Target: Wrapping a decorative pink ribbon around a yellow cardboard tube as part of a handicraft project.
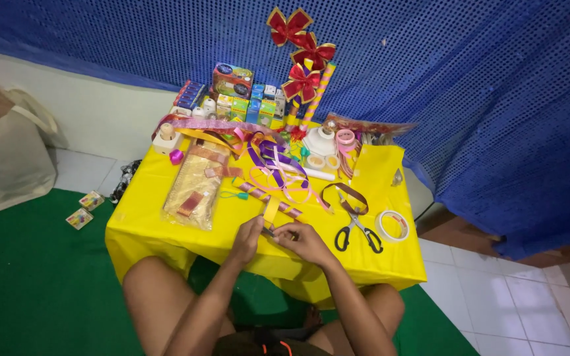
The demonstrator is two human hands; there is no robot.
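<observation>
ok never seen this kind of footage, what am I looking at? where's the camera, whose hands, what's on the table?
There is one picture, from a camera worn on a person's head, looking down. No machine: the person sits at a low table covered in a yellow cloth. Their left hand and right hand meet at the near edge, pinching a yellow ribbon strip between the fingers. To the right lie black-handled scissors and a roll of tape. Further back are loose purple and pink ribbons, a gold packet and small boxes. Red bows hang on the blue backdrop.
</observation>
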